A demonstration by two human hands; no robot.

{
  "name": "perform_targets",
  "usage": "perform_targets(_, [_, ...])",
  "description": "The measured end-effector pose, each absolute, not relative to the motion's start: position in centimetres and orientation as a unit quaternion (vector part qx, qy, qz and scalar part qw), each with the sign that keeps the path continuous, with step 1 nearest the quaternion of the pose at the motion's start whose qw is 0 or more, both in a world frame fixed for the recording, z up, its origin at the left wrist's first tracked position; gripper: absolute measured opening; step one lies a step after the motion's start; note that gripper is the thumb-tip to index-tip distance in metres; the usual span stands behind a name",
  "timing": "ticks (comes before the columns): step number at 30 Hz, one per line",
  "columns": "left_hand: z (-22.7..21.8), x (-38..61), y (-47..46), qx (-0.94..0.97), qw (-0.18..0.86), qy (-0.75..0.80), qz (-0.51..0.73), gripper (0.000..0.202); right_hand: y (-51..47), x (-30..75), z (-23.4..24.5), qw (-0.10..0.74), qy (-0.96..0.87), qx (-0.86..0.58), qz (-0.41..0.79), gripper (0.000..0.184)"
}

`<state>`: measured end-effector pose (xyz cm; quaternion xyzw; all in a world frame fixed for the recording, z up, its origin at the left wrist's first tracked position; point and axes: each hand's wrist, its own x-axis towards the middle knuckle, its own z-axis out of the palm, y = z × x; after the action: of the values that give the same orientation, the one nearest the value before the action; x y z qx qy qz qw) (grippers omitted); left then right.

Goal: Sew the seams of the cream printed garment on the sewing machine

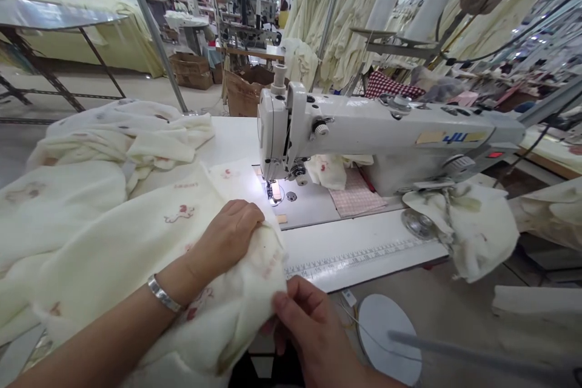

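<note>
A cream printed fabric (pixel 136 224) with small reddish figures spreads over the left of the sewing table and hangs over its front edge. My left hand (pixel 230 236), a silver bangle at its wrist, is closed on the fabric just in front of the needle area. Lower down, my right hand (pixel 309 327) pinches the fabric's right edge between thumb and fingers. The white sewing machine (pixel 354 127) stands behind both hands. Its lit presser foot (pixel 273 192) is a little beyond my left hand, and the fabric under my grip lies apart from it.
A measuring tape strip (pixel 354 260) runs along the table's front edge. Pink checked cloth (pixel 357 194) lies under the machine arm. More cream cloth (pixel 482 224) hangs at the right end. Below is a round white disc (pixel 390 339). Cardboard boxes (pixel 193 70) stand behind.
</note>
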<state>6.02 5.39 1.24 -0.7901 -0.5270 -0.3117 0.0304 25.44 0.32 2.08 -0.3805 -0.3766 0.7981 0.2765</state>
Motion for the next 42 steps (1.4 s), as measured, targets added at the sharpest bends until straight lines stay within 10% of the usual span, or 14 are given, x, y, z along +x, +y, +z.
perform_targets(5, [1.8,6.1,5.5,-0.815,-0.024,-0.521,-0.252,0.019,1.4,28.1,2.0,0.289,-0.687,-0.309,0.59,0.021])
perform_targets(13, [4.7,6.2,7.5,-0.805,-0.117,-0.57,-0.12,0.021,6.7,28.4,2.4,0.222,-0.951,-0.12,0.177,0.035])
perform_targets(42, [1.5,8.7,4.2,-0.778,-0.02,-0.611,-0.146,0.03,11.2,28.0,1.5,0.258,-0.951,-0.05,0.163,0.017])
